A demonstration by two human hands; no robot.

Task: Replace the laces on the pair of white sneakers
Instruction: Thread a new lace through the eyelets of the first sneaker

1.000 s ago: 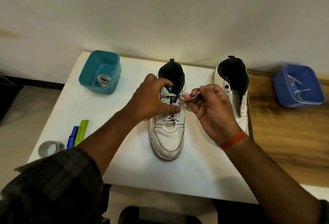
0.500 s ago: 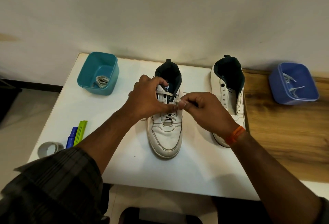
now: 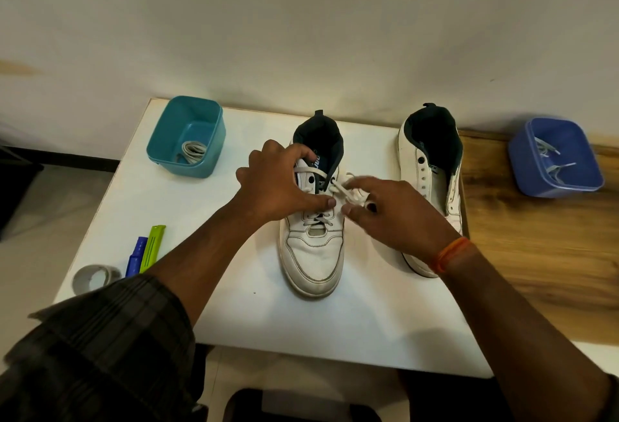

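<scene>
A white sneaker (image 3: 313, 254) with a dark lining stands toe towards me in the middle of the white table (image 3: 254, 321), partly laced with a white lace (image 3: 346, 192). My left hand (image 3: 278, 187) grips the sneaker's upper left side, thumb across the eyelets. My right hand (image 3: 388, 210) is at the sneaker's right side with loops of the lace around its fingers, which are blurred. The second white sneaker (image 3: 432, 167) stands to the right without a lace, its toe behind my right wrist.
A teal tub (image 3: 186, 136) at the back left holds a folded grey lace. A blue tub (image 3: 554, 158) with lace pieces sits on the wooden surface (image 3: 536, 254) at right. A green and a blue tool (image 3: 145, 249) and a tape roll (image 3: 95, 277) lie front left.
My right hand came down from a raised pull to the sneaker's right eyelets, and the lace now lies looped around its fingers. My left hand stayed on the sneaker.
</scene>
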